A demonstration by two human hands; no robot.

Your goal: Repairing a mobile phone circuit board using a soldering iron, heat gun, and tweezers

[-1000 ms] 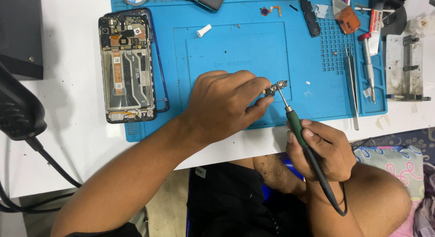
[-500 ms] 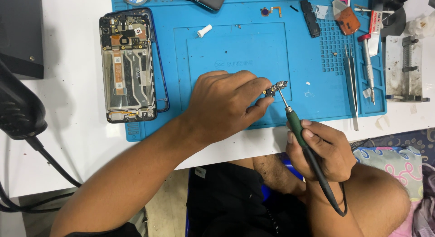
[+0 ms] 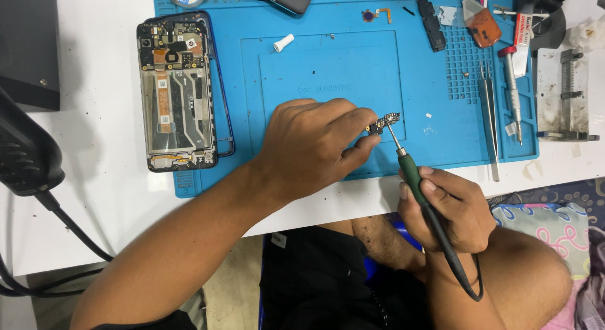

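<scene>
Nearest the body, the right hand (image 3: 450, 207) is closed around a green-handled soldering iron (image 3: 413, 175), its tip touching a small circuit board (image 3: 384, 123); this looks like a soldering step, and the next move calls for a steady tip on 1 spot. Beyond it, the left hand (image 3: 312, 144) pinches that board's left end between thumb and fingertips, pressing it on the blue mat (image 3: 328, 65). Farther left lies an opened phone (image 3: 178, 97).

Opened phone (image 3: 178, 98) on blue mat (image 3: 328, 65), tweezers (image 3: 489, 115) — metal jig (image 3: 563, 93)
</scene>
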